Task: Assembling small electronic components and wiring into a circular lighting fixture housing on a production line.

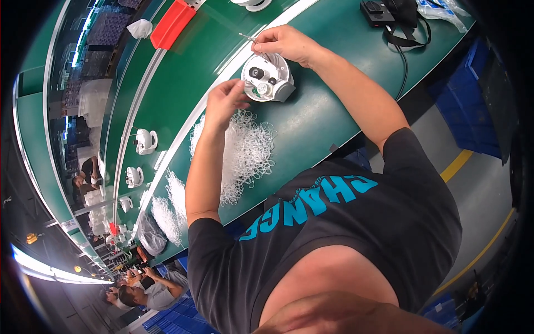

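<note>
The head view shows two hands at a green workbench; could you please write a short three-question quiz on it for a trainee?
1. Which hand pinches the slender item beside the round white device?
2. True or false: the large pile of white loops lies on a yellow surface.
3. What colour is the bin near the picture's upper left? A) blue B) red C) yellow

Key:
1: the right hand.
2: False; the pile lies on the green workbench.
3: B, red.
</note>
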Tool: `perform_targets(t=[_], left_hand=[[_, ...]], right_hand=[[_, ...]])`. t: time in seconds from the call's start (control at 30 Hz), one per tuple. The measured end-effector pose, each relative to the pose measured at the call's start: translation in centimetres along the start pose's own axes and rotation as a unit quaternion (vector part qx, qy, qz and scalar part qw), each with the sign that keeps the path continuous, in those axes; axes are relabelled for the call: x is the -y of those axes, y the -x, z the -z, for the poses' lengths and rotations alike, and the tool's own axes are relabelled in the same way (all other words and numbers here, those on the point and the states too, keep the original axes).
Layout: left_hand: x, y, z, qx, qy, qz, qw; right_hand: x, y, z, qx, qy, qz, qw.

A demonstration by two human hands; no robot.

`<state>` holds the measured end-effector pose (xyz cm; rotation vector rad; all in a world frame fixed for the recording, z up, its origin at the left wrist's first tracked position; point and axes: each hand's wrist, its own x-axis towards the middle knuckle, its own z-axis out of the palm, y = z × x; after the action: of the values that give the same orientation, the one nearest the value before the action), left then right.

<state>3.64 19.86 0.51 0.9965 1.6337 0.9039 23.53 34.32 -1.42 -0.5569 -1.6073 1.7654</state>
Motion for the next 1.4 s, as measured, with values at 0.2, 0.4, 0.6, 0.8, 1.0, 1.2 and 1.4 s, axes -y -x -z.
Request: perform_targets(t=[0.2, 0.4, 0.6, 0.8, 1.0, 1.2, 1.4], left_hand=[[-1.9, -1.5, 0.3, -0.134, 0.002, -0.165, 0.977], [-4.2, -2.7, -1.0, -0.098, 0.129, -0.202, 0.966], [-4.4, -3.2, -1.5, -0.074, 0.169, -0.204, 0.962], [-4.6, -3.9, -2.0, -0.07, 0.152, -0.235, 0.957], [-4.6, -3.9, -1.9, -0.074, 0.067, -0.244, 0.965], [-4.2, -4.0, -2.0, -0.058, 0.027, -0.237, 0.97], [-4.0, -4.1, -2.1, -0.081, 0.019, -0.232, 0.969]], right_hand=[[-0.5, -0.2, -0.5, -0.003, 0.012, 0.015, 1.0], [0.9, 1.4, -2.1, -0.058, 0.154, 0.058, 0.985], [1.2, 1.4, -2.3, -0.102, 0.204, 0.06, 0.972], [1.0, 0.8, -2.0, -0.087, 0.212, 0.089, 0.969], [0.6, 0.7, -1.8, -0.06, 0.242, 0.116, 0.961], [0.2, 0.7, -1.8, -0.069, 0.22, 0.107, 0.967], [0.8, 1.2, -1.8, -0.086, 0.274, 0.111, 0.951]])
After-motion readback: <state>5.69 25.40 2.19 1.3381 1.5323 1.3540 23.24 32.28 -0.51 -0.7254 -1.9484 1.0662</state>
